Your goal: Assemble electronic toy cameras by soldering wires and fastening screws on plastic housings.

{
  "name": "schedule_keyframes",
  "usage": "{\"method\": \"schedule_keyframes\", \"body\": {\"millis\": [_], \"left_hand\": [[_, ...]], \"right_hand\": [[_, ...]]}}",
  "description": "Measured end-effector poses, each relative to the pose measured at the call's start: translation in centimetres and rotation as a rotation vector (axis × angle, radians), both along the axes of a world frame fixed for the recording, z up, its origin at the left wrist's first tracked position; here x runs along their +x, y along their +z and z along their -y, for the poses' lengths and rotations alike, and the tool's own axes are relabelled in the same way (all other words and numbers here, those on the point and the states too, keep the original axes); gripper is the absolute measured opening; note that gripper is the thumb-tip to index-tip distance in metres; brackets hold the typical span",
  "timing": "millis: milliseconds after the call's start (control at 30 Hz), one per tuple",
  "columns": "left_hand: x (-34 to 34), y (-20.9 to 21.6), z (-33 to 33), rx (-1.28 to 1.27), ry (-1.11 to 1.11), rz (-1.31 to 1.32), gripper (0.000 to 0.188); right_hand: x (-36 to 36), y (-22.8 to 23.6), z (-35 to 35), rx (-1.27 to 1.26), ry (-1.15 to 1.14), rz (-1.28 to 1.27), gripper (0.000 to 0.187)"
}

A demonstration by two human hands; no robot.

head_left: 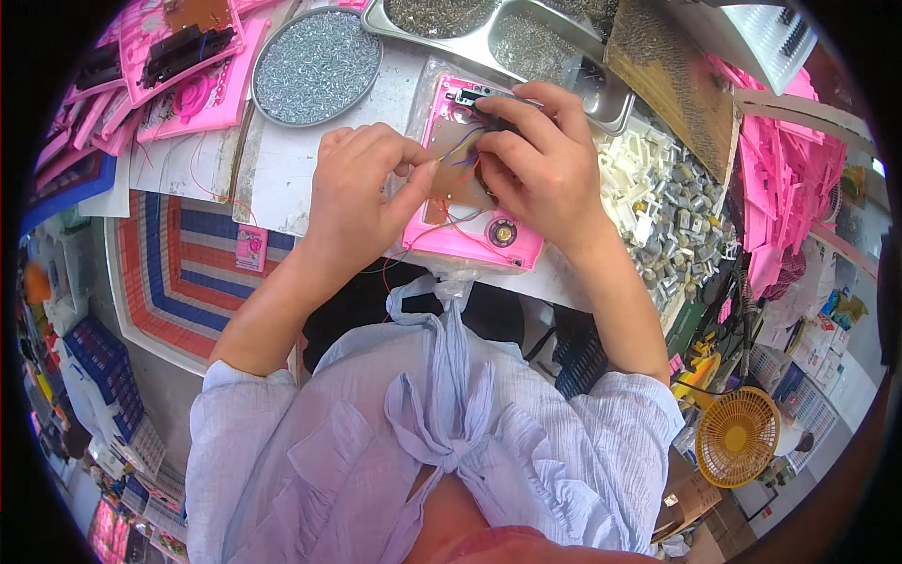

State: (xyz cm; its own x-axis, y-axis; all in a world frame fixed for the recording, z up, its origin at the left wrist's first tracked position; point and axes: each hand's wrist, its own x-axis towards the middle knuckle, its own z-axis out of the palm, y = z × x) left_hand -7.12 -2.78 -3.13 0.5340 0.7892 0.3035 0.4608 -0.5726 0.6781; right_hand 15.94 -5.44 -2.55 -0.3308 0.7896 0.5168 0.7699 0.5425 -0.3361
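A pink plastic housing (477, 246) lies on the bench in front of me, with a brown circuit board (460, 188) in its middle. A round speaker-like part (503, 232) sits at its near right corner. My left hand (368, 179) is closed in a pinch on a thin wire over the board's left side. My right hand (545, 160) is curled over the right side, its fingertips beside the colored wires (462, 147) and a black part at the top. What its fingers hold, if anything, is hidden.
A round tray of small screws (318, 66) and a metal compartment tray (458, 42) stand at the back. Pink parts (193, 94) are stacked at left. White pieces and small metal motors (681, 226) are heaped at right, beside more pink parts (780, 179).
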Motion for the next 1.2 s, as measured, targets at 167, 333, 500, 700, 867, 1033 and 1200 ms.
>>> {"method": "schedule_keyframes", "body": {"millis": [167,333,500,700,867,1033,1200], "left_hand": [[0.2,0.4,-0.6,-0.218,0.043,0.107,0.011],[0.9,0.2,-1.4,-0.248,0.065,0.212,0.011],[2.2,0.7,-1.9,-0.38,0.07,0.331,0.012],[2.5,0.6,-3.4,-0.389,-0.038,0.286,0.012],[2.2,1.9,-4.8,-0.236,-0.199,0.114,0.009],[2.5,3.0,-5.8,0.112,-0.112,0.232,0.017],[2.3,4.1,-2.5,0.105,-0.096,0.405,0.025]], "right_hand": [[0.6,0.0,0.0,0.018,0.036,0.011,0.025],[0.7,0.2,-0.1,-0.004,0.061,0.021,0.023],[0.4,1.4,-0.4,-0.063,0.084,-0.028,0.012],[0.9,1.0,-1.8,-0.067,-0.061,-0.19,0.01],[0.7,0.7,-3.1,-0.14,0.059,-0.188,0.011],[0.3,1.1,-2.0,-0.041,0.016,-0.042,0.011],[-0.1,1.1,1.8,-0.048,-0.059,0.017,0.015]]}}
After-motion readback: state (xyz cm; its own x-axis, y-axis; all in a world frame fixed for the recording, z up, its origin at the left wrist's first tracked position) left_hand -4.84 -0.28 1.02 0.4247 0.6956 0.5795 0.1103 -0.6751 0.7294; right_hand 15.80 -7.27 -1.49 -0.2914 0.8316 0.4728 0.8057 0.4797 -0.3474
